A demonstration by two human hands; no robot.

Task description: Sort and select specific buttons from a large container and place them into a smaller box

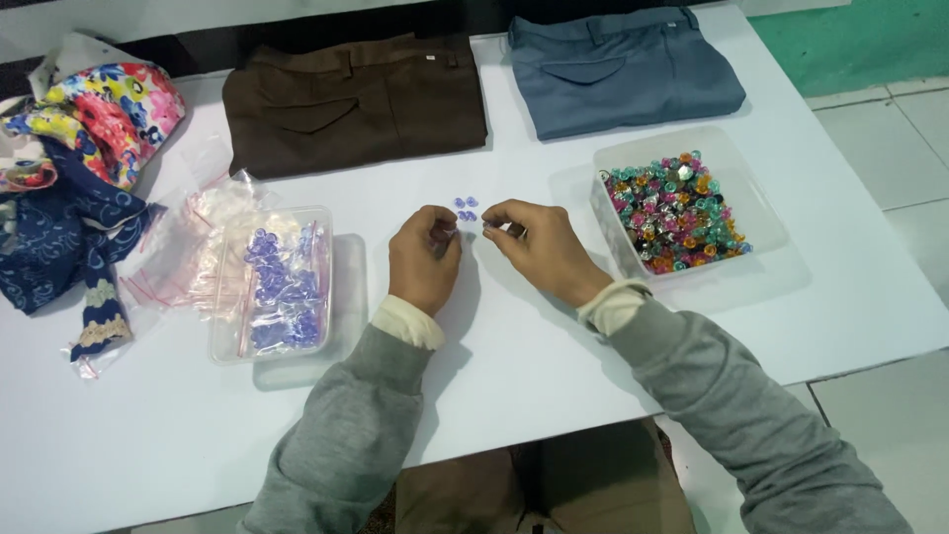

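I look down on a white table point(554, 356). At its centre my left hand point(423, 259) and right hand point(539, 247) sit close together, fingertips pinched. Each seems to grip a tiny bead-like piece, though these are too small to tell for sure. A few small purple beads point(465, 208) lie on the table just at 12 o'clock from my fingertips. At 3 o'clock, a clear tray point(761, 198) holds a heap of mixed coloured beads point(674, 212). At 9 o'clock, a clear box point(336, 297) holds small bags of purple beads point(282, 287). Folded brown trousers point(356, 99) lie at 11 o'clock, folded blue-grey trousers point(623, 69) at 1 o'clock. Patterned cloths point(79, 168) are heaped at the far left edge.
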